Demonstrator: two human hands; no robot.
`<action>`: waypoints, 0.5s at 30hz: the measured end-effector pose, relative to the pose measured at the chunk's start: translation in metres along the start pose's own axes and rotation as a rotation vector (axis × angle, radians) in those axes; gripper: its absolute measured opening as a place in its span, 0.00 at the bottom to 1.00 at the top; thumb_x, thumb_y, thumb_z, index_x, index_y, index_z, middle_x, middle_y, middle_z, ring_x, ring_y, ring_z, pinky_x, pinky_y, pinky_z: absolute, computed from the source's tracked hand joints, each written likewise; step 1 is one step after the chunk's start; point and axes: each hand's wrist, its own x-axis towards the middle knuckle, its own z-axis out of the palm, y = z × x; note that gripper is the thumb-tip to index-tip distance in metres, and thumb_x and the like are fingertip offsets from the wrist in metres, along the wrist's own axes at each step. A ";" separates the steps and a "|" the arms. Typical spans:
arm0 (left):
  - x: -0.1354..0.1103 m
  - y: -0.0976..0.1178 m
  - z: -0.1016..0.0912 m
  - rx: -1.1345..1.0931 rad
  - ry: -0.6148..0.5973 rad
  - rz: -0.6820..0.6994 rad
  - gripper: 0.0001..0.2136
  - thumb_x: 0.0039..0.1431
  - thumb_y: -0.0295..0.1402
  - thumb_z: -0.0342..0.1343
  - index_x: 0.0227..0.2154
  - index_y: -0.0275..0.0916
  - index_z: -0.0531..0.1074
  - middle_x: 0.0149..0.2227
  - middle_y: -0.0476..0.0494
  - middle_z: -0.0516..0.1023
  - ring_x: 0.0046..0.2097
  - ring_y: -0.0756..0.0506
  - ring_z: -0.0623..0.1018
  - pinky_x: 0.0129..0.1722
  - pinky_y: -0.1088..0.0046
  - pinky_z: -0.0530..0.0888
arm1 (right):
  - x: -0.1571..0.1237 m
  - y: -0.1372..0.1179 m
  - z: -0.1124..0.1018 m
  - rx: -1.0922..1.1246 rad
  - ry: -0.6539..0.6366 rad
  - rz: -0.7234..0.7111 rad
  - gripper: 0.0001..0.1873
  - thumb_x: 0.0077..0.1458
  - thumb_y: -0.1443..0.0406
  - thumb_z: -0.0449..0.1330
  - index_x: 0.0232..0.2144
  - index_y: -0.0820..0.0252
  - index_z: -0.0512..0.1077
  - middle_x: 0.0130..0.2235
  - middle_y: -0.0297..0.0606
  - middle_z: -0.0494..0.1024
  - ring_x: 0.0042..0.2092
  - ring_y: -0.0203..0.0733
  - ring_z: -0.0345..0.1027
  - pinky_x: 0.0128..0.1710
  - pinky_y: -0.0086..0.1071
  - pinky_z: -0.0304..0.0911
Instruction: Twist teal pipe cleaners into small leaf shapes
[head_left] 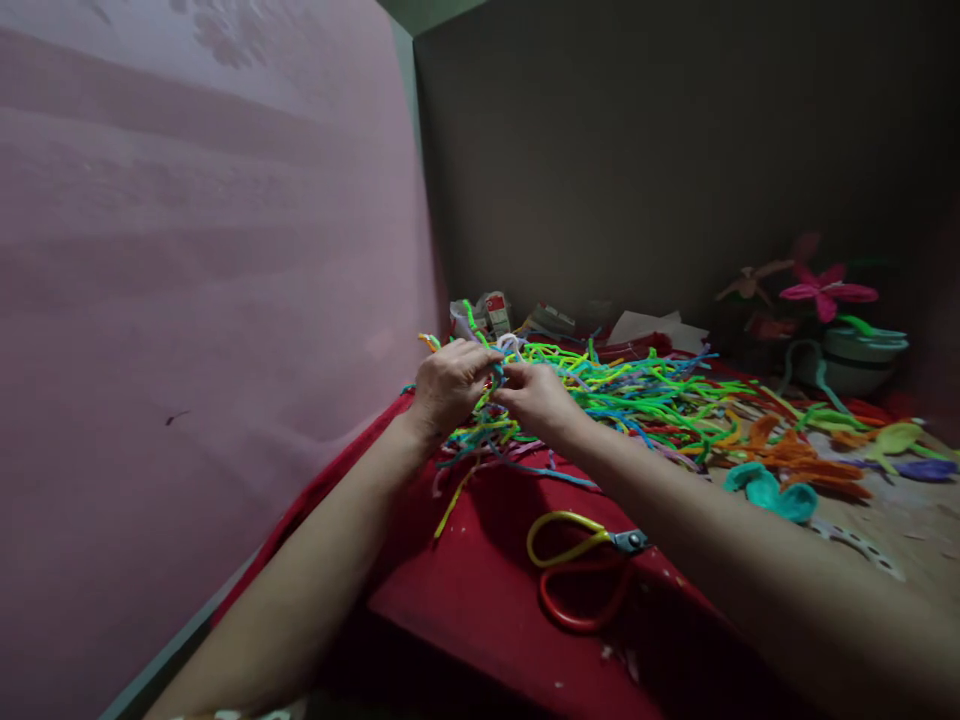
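My left hand point(452, 385) and my right hand point(541, 398) meet above a heap of pipe cleaners point(652, 395) in green, yellow, blue, orange and lilac. The fingers of both pinch a blue pipe cleaner point(498, 372), mostly covered by the fingertips. A pale loop point(510, 345) rises just behind the fingers; whether it belongs to the held piece I cannot tell. Below the right wrist, scissors point(630, 541) with one yellow and one red handle lie on the red cloth point(465, 590), their blades hidden by my right forearm.
A pink wall point(210, 300) stands close on the left. To the right lie a teal bent pipe-cleaner shape point(772, 494), orange petals point(806, 460) and a white perforated strip point(862, 550). Farther back are a pot point(862, 360), a pink flower point(827, 290) and white paper point(656, 328).
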 end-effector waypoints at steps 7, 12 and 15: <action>-0.004 -0.011 0.027 -0.799 -0.115 -0.409 0.21 0.55 0.37 0.47 0.52 0.40 0.61 0.39 0.43 0.73 0.34 0.51 0.73 0.32 0.77 0.69 | 0.000 0.004 0.003 0.210 0.048 0.056 0.15 0.52 0.60 0.54 0.18 0.64 0.65 0.17 0.26 0.58 0.19 0.24 0.45 0.18 0.22 0.44; -0.011 -0.020 0.060 -0.558 -0.341 -0.318 0.17 0.53 0.45 0.49 0.35 0.37 0.73 0.33 0.46 0.73 0.38 0.48 0.70 0.41 0.72 0.68 | 0.004 0.000 -0.018 0.228 0.149 0.064 0.14 0.50 0.61 0.56 0.19 0.65 0.67 0.15 0.27 0.60 0.17 0.24 0.48 0.17 0.22 0.43; -0.014 -0.024 0.073 -0.472 -0.363 -0.321 0.12 0.46 0.42 0.56 0.21 0.36 0.73 0.26 0.48 0.71 0.38 0.47 0.69 0.43 0.71 0.66 | -0.006 -0.024 -0.032 0.241 0.199 0.014 0.13 0.51 0.60 0.56 0.23 0.65 0.70 0.17 0.28 0.63 0.18 0.24 0.51 0.17 0.23 0.45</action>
